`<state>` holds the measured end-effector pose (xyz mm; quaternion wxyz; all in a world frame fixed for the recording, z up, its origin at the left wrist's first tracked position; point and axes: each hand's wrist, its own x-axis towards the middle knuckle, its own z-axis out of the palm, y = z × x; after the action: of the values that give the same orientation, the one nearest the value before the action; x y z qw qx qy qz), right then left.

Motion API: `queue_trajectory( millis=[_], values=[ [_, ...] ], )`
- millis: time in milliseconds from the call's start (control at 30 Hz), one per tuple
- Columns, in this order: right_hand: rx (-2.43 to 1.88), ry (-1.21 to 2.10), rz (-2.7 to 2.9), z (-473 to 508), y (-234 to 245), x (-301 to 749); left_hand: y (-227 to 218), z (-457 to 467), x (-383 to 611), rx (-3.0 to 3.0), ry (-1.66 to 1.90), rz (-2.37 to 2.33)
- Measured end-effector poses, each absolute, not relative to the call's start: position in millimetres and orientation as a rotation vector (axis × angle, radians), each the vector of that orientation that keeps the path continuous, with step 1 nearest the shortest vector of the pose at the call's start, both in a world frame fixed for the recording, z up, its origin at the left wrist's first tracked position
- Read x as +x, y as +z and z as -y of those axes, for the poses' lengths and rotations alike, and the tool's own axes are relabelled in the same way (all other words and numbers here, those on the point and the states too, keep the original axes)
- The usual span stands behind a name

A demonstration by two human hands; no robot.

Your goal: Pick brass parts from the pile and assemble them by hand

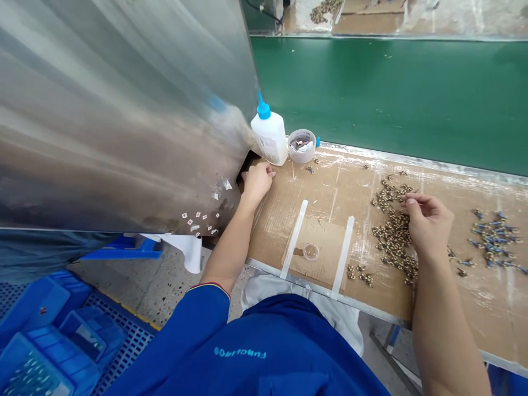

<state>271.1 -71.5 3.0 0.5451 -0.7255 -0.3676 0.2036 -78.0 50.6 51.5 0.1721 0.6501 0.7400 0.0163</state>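
My left hand (256, 181) rests at the left end of the cardboard-covered bench (330, 192), fingers curled against a dark flat object (246, 165) that leans by the metal panel. What the fingers hold, if anything, is hidden. My right hand (427, 223) hovers over a heap of small brass parts (394, 236), fingers pinched together around a thin pin-like piece (408, 202). A white glue bottle with a blue nozzle (270, 135) and a small clear cup of scraps (302, 146) stand just beyond my left hand.
A large shiny metal panel (124, 110) fills the left. A green conveyor belt (391, 93) runs behind the bench. Blue-tipped small parts (493, 239) lie at the right. A tiny clear dish (311, 252) sits between two tape strips. Blue plastic crates (49, 335) stand on the floor.
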Motion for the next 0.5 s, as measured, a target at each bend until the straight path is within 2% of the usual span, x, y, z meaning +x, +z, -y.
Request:
queue_trajectory(
  millis=[500],
  values=[
    [-1.716,0.546,0.836,71.7,4.7,268.3,52.4,-50.5,-85.3,1.800,-0.019,-2.170]
  ],
)
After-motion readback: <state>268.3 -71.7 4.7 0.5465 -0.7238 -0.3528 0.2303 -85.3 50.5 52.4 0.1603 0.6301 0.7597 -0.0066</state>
